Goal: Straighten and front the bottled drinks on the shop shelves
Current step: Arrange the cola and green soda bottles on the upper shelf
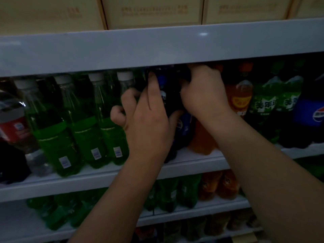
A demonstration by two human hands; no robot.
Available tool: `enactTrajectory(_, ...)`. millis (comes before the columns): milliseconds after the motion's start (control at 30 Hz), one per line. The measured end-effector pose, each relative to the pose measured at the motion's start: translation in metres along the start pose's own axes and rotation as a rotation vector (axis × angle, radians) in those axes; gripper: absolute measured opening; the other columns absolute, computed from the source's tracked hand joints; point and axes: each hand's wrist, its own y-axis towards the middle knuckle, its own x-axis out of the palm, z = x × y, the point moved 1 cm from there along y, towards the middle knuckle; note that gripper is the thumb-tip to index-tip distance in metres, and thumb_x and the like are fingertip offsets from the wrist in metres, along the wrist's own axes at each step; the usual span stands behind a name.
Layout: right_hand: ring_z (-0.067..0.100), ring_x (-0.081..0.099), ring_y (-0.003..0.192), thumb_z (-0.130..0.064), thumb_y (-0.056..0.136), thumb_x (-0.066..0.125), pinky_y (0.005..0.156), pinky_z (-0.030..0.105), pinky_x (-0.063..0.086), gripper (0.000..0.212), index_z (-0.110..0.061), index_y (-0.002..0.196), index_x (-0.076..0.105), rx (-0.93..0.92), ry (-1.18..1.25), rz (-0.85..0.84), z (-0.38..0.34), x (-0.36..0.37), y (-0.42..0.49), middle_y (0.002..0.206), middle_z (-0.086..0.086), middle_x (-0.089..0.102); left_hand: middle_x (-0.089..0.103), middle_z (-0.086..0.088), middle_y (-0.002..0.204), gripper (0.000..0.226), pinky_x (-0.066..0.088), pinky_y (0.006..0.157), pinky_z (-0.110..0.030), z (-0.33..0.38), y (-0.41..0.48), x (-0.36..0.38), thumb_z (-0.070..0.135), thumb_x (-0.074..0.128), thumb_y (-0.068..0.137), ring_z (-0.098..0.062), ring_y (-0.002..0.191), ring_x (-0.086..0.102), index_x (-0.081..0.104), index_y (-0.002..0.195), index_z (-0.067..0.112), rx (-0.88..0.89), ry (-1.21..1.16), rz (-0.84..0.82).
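White metal shelving [157, 50]: I see several tiers; the one at my eye level carries the drinks I am fronting.
Cartons [152, 11]: pale boxes lined along the top tier.
Green bottles [77, 123]: a white-capped row left of my hands, leaning.
Cola bottle [171, 100]: dark, blue cap and blue label, mid-shelf between the green row and an orange soda bottle [241, 95].
Left hand [149, 120]: fingers wrapped round the cola bottle's body.
Right hand [203, 90]: fingers closed at the bottle's neck, just under the shelf lip above.
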Motion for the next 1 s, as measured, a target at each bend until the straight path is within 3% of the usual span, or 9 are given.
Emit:
enactTrajectory(67,0.022,0.06,0.09,-0.011,0.085,0.053,0.065,0.02,0.039,0.03,-0.018,0.113,0.062,-0.001,0.083,-0.053,0.006,-0.002,0.0,0.105,0.007,0.066,0.059,-0.006,0.121,0.1,0.036,0.09,-0.048,0.001,-0.001,-0.007,0.05,0.067,0.077,-0.03,0.113,0.04,0.009,0.15,0.013,-0.004,-0.009,0.004)
enactTrajectory(200,0.024,0.06,0.102,-0.014,0.089,0.052,0.081,0.036,0.053,0.035,-0.024,0.122,0.056,0.017,0.31,-0.139,0.015,-0.005,-0.001,0.116,0.004,0.062,0.064,-0.01,0.109,0.098,0.029,0.07,-0.035,0.004,0.003,-0.026,0.05,0.07,0.076,-0.031,0.093,0.052,0.013,0.149,0.016,0.07,0.141,-0.004)
enactTrajectory(300,0.015,0.058,0.101,-0.022,0.089,0.057,0.078,0.022,0.042,0.031,-0.021,0.12,0.054,0.052,0.349,-0.081,0.021,-0.005,-0.002,0.111,-0.002,0.061,0.06,-0.006,0.117,0.094,0.042,0.058,-0.033,0.005,0.005,-0.031,0.047,0.069,0.079,-0.029,0.089,0.062,0.006,0.146,0.031,0.062,0.051,-0.056)
enactTrajectory(433,0.008,0.059,0.089,-0.034,0.084,0.066,0.072,0.024,0.047,0.033,-0.024,0.114,0.058,-0.005,0.361,-0.142,0.022,-0.006,-0.007,0.095,-0.013,0.059,0.048,-0.006,0.134,0.096,0.052,0.071,-0.042,0.007,0.001,-0.026,0.042,0.065,0.083,-0.031,0.104,0.058,-0.006,0.147,0.035,0.008,-0.062,-0.128)
enactTrajectory(567,0.005,0.049,0.085,-0.029,0.088,0.061,0.07,0.016,0.038,0.032,-0.02,0.119,0.056,-0.019,0.328,-0.081,0.023,-0.006,-0.008,0.098,-0.01,0.055,0.04,-0.008,0.139,0.111,0.05,0.074,-0.043,0.011,-0.003,-0.02,0.047,0.074,0.075,-0.033,0.11,0.055,-0.011,0.146,0.038,-0.084,-0.032,-0.116)
enactTrajectory(733,0.018,0.059,0.098,-0.024,0.091,0.057,0.082,0.029,0.048,0.027,-0.022,0.118,0.057,-0.013,0.377,-0.102,0.025,-0.008,-0.006,0.106,0.001,0.064,0.051,-0.004,0.135,0.109,0.053,0.079,-0.043,0.011,0.002,-0.02,0.034,0.077,0.073,-0.029,0.109,0.058,-0.005,0.146,0.039,-0.078,-0.093,-0.12)
enactTrajectory(867,0.021,0.06,0.098,-0.025,0.091,0.055,0.085,0.037,0.051,0.026,-0.02,0.115,0.058,-0.056,0.341,-0.143,0.027,-0.011,-0.003,0.106,0.003,0.065,0.059,-0.002,0.125,0.115,0.053,0.075,-0.039,0.006,0.007,-0.025,0.035,0.079,0.07,-0.029,0.101,0.061,-0.007,0.147,0.038,-0.114,-0.068,-0.152)
enactTrajectory(1000,0.017,0.059,0.099,-0.023,0.092,0.055,0.088,0.036,0.05,0.029,-0.022,0.12,0.057,-0.091,0.376,-0.25,0.03,-0.018,0.003,0.11,0.0,0.064,0.06,-0.002,0.124,0.109,0.047,0.076,-0.032,0.003,0.008,-0.025,0.034,0.079,0.071,-0.027,0.102,0.062,0.003,0.148,0.033,-0.116,-0.096,-0.172)
